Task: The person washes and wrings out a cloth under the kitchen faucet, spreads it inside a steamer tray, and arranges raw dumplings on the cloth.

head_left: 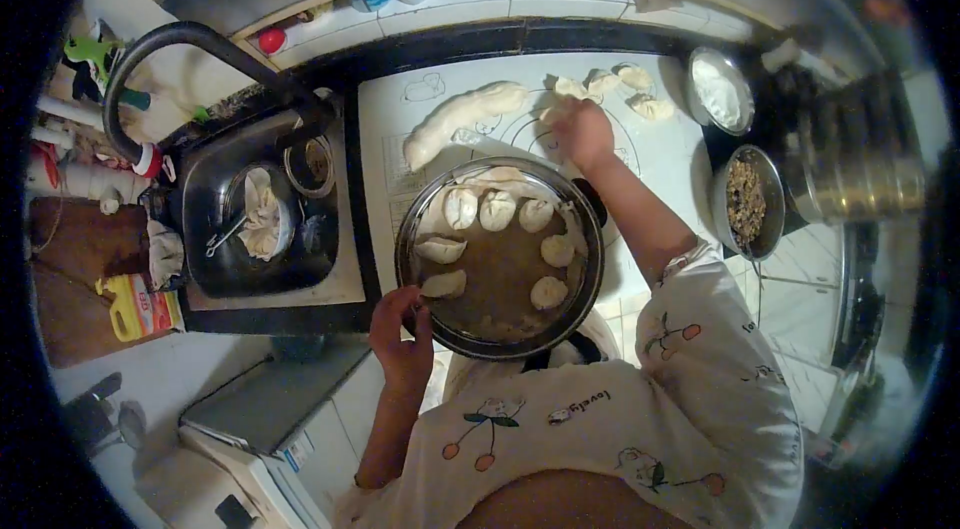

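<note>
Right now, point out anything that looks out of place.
The round pan of dumplings: its near side seems to jut past the counter's front edge, with the left hand at its rim, so it looks precariously placed.

To your left, a black rectangular sink (205,269) sits below a black arched faucet (190,28). Ahead of you, a ledge of pale square tiles (440,19) runs along the back. Lower left of you: low cabinet with flat dark-grey top (265,399). Right: glossy white panels with dark seams (800,314), floor or cupboard unclear. Light dim, brightest mid-view, your far right blurred.
</note>
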`<state>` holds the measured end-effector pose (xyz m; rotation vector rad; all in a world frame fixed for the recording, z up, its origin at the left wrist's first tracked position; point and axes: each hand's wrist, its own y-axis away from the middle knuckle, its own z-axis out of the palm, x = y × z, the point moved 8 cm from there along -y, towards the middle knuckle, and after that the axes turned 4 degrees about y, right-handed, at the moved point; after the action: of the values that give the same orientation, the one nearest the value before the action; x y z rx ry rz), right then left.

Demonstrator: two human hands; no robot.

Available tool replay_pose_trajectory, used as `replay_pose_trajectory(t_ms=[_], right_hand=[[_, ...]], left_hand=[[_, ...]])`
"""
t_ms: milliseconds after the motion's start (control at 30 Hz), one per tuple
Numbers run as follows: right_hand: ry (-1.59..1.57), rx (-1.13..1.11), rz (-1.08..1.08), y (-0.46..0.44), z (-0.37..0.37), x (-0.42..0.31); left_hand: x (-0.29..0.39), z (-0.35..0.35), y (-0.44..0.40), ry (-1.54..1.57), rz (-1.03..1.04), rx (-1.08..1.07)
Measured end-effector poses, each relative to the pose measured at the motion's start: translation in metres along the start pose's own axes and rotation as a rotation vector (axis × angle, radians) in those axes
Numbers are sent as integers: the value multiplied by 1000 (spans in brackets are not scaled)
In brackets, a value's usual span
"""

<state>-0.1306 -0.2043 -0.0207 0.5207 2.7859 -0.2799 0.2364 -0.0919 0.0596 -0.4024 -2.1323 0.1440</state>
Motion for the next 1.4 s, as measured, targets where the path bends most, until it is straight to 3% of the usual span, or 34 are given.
replay_pose_trajectory(t_ms=[167, 267, 400, 433, 500, 600, 700, 833, 933, 1067, 1167, 1233, 1267, 1333, 1367, 1400], right_hand=[[224, 109, -468, 0, 21, -28], [-145, -161, -274, 4, 22, -16], [-293, -279, -412, 28, 3, 4], [-360, -414, -239, 37, 3, 21], [-176, -292, -503, 60, -26, 29], [-371, -308, -213, 80, -26, 94], [-244, -131, -181, 87, -48, 108], [-1050, -234, 427, 96, -47, 111], [-1573, -454, 511, 114, -72, 39], [-1782, -644, 361, 140, -69, -31], [-1483, -733, 172, 159, -55, -60], [-1338, -783, 176, 169, -43, -77], [-1309, -790, 186, 177, -31, -80], [-1179, -754, 93, 192, 5, -76], [-967, -919, 247, 200, 9, -84], [-841, -916, 178, 205, 18, -90]], left_hand=[[-8, 5, 3, 23, 46, 16], [-9, 6, 2, 13, 26, 10], [-2, 8, -6, 27, 65, -10], [-1, 9, -6, 25, 83, -11], [1, 10, -8, 23, 117, -6], [-3, 12, -9, 48, 94, -34], [6, 15, -15, 61, 123, -22], [21, 27, -25, 55, 169, -108], [38, 44, -32, 150, 59, -235], [57, 72, -32, 267, -8, -373], [61, 77, -31, 327, -6, -364], [55, 63, -36, 263, 26, -304], [46, 49, -39, 189, 30, -196], [11, 20, -41, 328, -70, -3], [-5, 6, -41, 273, -99, 73], [-19, -8, -40, 219, -127, 149]])
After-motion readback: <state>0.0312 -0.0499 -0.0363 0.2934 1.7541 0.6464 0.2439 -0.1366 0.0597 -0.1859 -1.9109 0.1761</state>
